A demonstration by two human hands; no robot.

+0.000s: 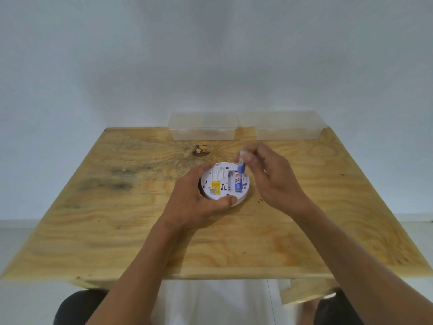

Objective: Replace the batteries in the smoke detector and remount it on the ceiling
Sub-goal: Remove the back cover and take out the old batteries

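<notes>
Plywood, pale yellow with dark stains and a knot, forms the worktop [117,231], and near its middle a round white smoke detector [223,181] is seen lying back-side up. The detector is gripped at its 9 o'clock edge by the left hand [199,202], whose fingers are curled over the far rim while the thumb is pressed against the near rim at 6 o'clock. On the exposed back a yellow label [215,186] is seen at about 7 o'clock, and a blue-and-white battery [238,182] is seated in the open compartment toward 3 o'clock. A second battery [241,164], also blue, is pinched between the fingertips of the right hand [269,177] and is held tilted just above the compartment's 12 o'clock end; whether it touches the detector cannot be told because of blur. At the worktop's far edge, at 12 and 1 o'clock, two clear plastic boxes are set: the left box [203,127] and the right box [288,127], both closed, well apart from the detector. Dark-clad knees are visible below the near edge.
</notes>
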